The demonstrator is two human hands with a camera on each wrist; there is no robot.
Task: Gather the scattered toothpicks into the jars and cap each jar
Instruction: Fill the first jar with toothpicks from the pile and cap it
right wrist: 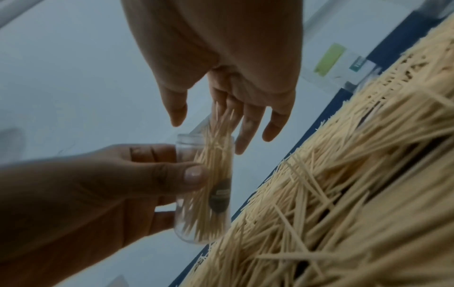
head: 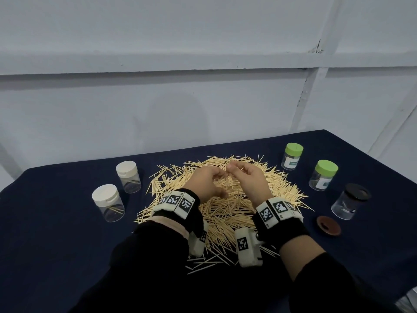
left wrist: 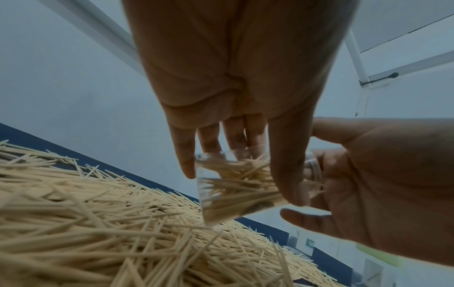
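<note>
A big pile of toothpicks [head: 228, 211] lies on the dark blue tablecloth [head: 56, 233]. Above it my left hand [head: 208, 180] grips a clear uncapped jar [right wrist: 203, 196], thumb across its side. The jar is partly filled with toothpicks and tilted, its mouth toward my right hand [head: 244, 175]. In the right wrist view, that hand's fingers [right wrist: 245, 124] lie straight at the jar's mouth, thumb apart. A bunch of toothpicks [right wrist: 221, 124] sticks out of the mouth against them. In the head view the hands hide most of the jar.
Two white-capped jars [head: 128, 176] [head: 107, 202] stand left of the pile. Two green-capped jars [head: 292, 155] [head: 324, 175] and a black-capped jar [head: 350, 201] stand to the right. A loose brown lid [head: 328, 225] lies near the black-capped jar. A white wall rises behind the table.
</note>
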